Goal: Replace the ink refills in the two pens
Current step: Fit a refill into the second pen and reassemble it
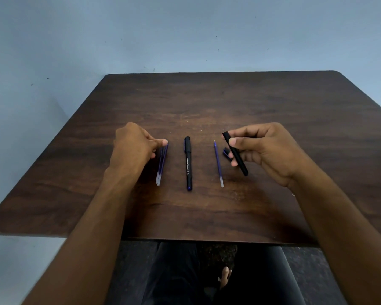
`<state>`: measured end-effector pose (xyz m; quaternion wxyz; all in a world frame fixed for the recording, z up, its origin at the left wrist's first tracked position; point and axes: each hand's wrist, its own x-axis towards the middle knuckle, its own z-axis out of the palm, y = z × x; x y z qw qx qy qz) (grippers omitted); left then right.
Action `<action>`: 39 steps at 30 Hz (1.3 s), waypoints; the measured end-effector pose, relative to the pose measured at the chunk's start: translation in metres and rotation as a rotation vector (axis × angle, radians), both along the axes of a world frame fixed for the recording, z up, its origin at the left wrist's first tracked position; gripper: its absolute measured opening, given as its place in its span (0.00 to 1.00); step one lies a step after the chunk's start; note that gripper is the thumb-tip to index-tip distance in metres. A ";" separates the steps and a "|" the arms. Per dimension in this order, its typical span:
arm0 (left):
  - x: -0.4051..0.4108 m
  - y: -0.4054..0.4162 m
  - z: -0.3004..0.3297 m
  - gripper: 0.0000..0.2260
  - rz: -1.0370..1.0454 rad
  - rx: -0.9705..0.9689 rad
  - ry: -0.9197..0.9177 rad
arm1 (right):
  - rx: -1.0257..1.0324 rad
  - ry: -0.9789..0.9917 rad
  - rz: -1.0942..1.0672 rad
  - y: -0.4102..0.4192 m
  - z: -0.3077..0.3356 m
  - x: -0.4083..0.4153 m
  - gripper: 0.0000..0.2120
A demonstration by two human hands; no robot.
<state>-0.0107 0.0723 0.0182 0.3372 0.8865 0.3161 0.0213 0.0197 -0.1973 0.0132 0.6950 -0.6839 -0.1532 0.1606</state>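
Black pen barrel [235, 154] sits pinched between my right hand's [266, 150] thumb and curled fingers, tilted, lifted off the table. Just under it lies a small black-and-blue pen piece [227, 154]; I cannot tell which part. Left of that, a lone blue refill [218, 164] lies flat. My left hand [133, 148] has its thumb and fingertips on the far tips of a bundle of blue refills [161, 165]; fingers curled, seemingly pinching them. Between bundle and lone refill, a capped black pen [188, 164] lies lengthwise. Dark wooden table [273, 102]; blue wall [185, 29] beyond.
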 end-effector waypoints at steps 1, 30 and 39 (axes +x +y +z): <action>-0.002 -0.001 0.002 0.10 -0.015 0.019 -0.038 | 0.007 0.009 -0.005 0.001 0.001 -0.001 0.05; -0.011 -0.057 -0.013 0.13 -0.483 -0.016 -0.612 | -0.664 -0.237 -0.285 0.022 0.006 -0.008 0.10; -0.012 -0.054 -0.018 0.13 -0.478 -0.003 -0.667 | -1.247 -0.330 -0.241 0.058 -0.011 -0.011 0.22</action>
